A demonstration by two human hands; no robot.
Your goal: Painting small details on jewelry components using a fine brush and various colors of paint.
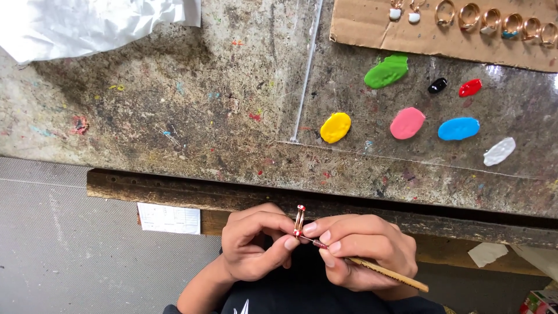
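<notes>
1. Down at six o'clock in the head view, the left hand (253, 247) pinches a small gold-coloured ring (299, 221) between thumb and fingertips, holding it upright just below the edge of the workbench (174, 116).
2. Just to the right, at about five o'clock, the right hand (366, 250) has its fingers pressed together around a thin wooden-handled brush (389, 273); the brush tip touches the lower part of the ring, where a bit of red shows.
3. The two hands meet fingertip to fingertip around the ring.
4. At two o'clock, blobs of paint sit on a clear sheet (511, 99) lying on the paint-flecked bench: green (386, 71), black (437, 85), red (470, 88), yellow (336, 127), pink (407, 122), blue (458, 128) and white (499, 151).
5. At one o'clock, along the top edge, a piece of cardboard (372, 29) carries a row of rings (491, 18), some already coloured.
6. At eleven o'clock lies crumpled white paper (87, 23).
7. At eight o'clock, under the bench edge, a small white printed slip (168, 218) rests near the left hand.
8. Grey mesh-textured flooring (58, 244) fills the lower left.
</notes>
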